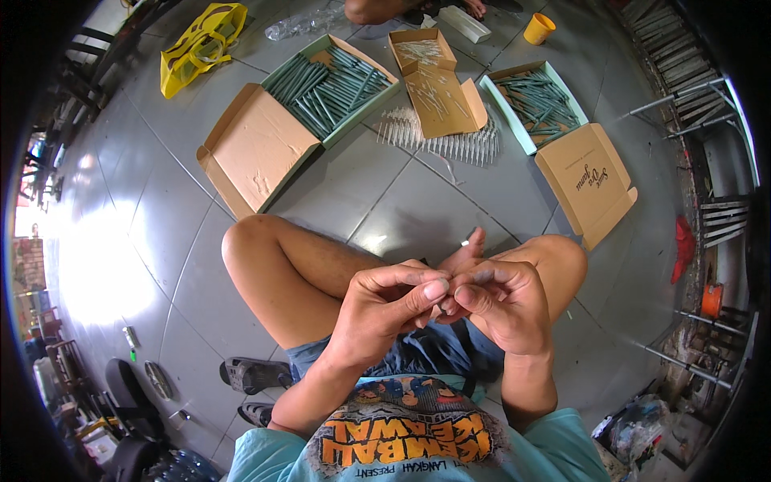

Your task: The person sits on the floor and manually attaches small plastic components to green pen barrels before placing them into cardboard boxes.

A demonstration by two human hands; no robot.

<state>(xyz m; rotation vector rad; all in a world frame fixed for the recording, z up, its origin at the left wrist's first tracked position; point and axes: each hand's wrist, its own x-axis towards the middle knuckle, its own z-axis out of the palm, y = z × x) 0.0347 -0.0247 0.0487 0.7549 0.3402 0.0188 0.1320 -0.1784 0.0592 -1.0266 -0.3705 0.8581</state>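
Note:
My left hand point(395, 304) and my right hand point(506, 304) meet above my lap. Thumb and fingertips are pinched together on both, and they nearly touch one another. Whatever lies between the fingertips is too small or too hidden to make out. Beyond my crossed legs, a large open box point(259, 167) holds many dark green slim tubes point(333, 88). A smaller open box point(569, 98) to the right has similar green tubes point(540, 104). Between them, a narrow brown carton point(438, 122) contains thin clear pieces point(434, 90). More thin pale pieces point(470, 149) lie in a row on the floor beside it.
A yellow bag point(201, 52), crumpled clear plastic point(301, 24) and a yellow cup point(539, 29) are at the far side. Another person's leg point(371, 10) shows at the top edge. Sandals point(253, 374) sit by my left side. Metal racks point(691, 104) line the right.

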